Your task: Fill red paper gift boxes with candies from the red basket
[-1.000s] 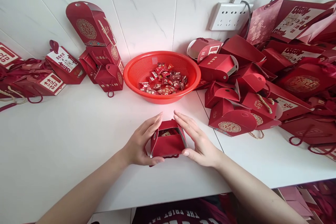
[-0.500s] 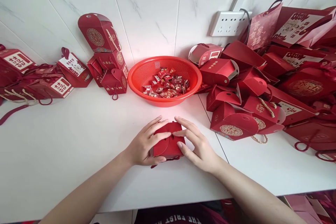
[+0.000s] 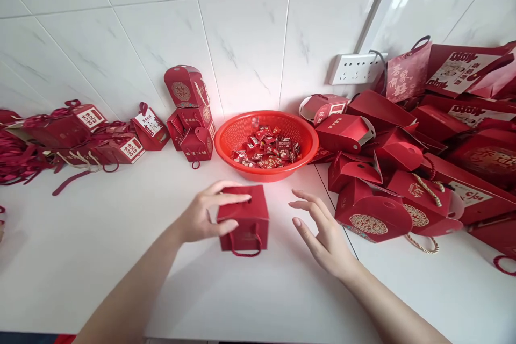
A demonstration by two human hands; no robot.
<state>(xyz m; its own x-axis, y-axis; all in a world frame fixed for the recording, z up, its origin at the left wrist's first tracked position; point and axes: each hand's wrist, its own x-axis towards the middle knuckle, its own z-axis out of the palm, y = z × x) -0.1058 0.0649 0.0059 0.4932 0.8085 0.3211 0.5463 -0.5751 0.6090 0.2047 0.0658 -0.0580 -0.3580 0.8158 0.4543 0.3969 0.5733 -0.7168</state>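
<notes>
A small red gift box [image 3: 250, 226] stands on the white table in front of me, its top folded over and a dark red cord loop hanging on its near side. My left hand [image 3: 205, 215] grips the box from the left, fingers across the top and thumb at the near side. To the right of the box, apart from it, my right hand [image 3: 324, 236] hovers with its fingers spread and nothing in it. Beyond the box sits a red plastic basket [image 3: 229, 142] holding wrapped candies [image 3: 270, 148].
A large pile of red boxes [image 3: 374, 220] fills the right side. Stacked boxes [image 3: 195, 145] stand left of the basket, with more boxes [image 3: 129, 148] farther left. A power strip [image 3: 357, 69] is on the tiled wall [image 3: 250, 37]. The white table [image 3: 177, 290] runs along it.
My right hand has come off the box and moved right. The box has turned and its cord side now faces me, held by my left hand alone. The camera view has shifted.
</notes>
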